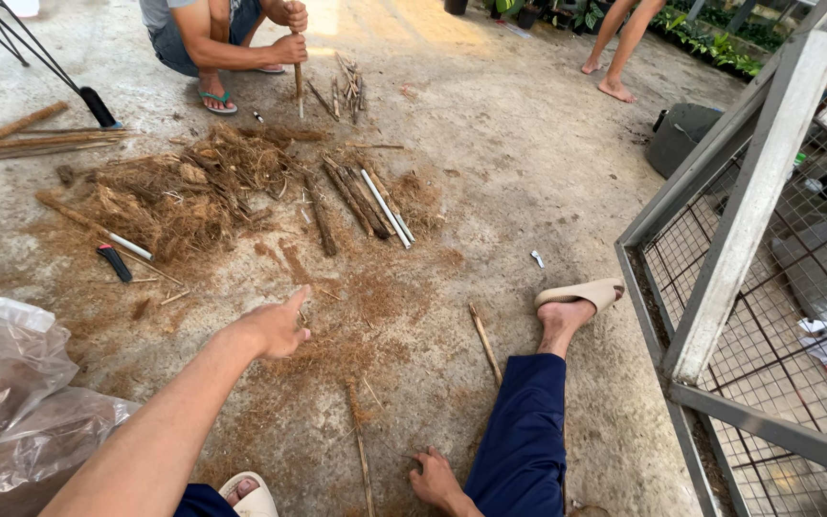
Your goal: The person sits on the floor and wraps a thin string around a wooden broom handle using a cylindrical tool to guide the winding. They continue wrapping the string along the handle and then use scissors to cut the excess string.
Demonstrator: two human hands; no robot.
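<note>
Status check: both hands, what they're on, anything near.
Left hand outstretched, finger pointing, holding nothing. Right hand flat on the ground beside a thin stick. Fibre pile ahead; another person crouches beyond it.

Place: an outdoor work yard, seemingly at a plant nursery or garden.
Floor: bare concrete floor (528,124), stained and dusted with brown fibre crumbs.
Material: a heap of coconut husk fibre (179,191) beside bundled fibre-wrapped stakes (361,196) and loose sticks (31,139).
Plants: potted green plants (710,43) line the far edge.
Structure: a grey metal frame with wire mesh (768,239) stands at the right.
People: a crouching person (222,38) works on the ground; another stands barefoot (614,48).
</note>
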